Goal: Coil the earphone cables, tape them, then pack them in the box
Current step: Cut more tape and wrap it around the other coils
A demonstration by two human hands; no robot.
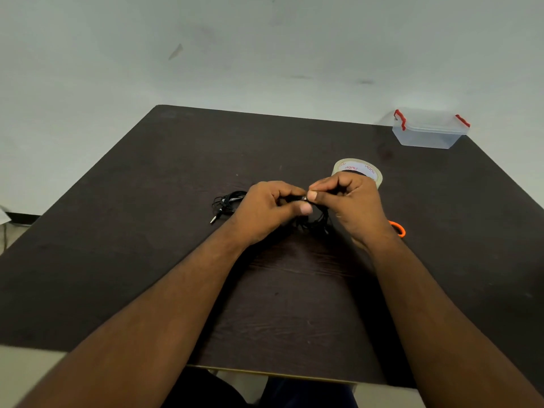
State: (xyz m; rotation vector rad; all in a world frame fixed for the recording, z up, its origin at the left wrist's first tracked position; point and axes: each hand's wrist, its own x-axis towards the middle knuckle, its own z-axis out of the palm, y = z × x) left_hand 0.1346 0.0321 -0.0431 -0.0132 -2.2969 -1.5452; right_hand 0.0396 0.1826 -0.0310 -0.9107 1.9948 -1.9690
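Earphone cables first: there are two black bundles on the dark table (147,231). One is being worked between both hands at the middle of the frame, the earphone cable in hand (315,220), and its loops hang down just below the fingers. The second bundle (228,201) lies loose on the table just left of the left hand, with its plug pointing toward the lower left.

The left hand (268,210) is curled around the cable, and the right hand (347,201) pinches a small metal bit of it between thumb and fingertip, right at the left hand's thumb. So both are closed on the same cable.

My take on doing this coil well: keep the loops even and snug, hold the wound part firmly, and don't let the end spring free before the tape goes on.

The clear box (429,131) with red latches sits at the upper right, well apart from the hands. The tape roll (357,169) is just behind the right hand. An orange handle (397,228), maybe scissors, peeks out beside the right wrist.
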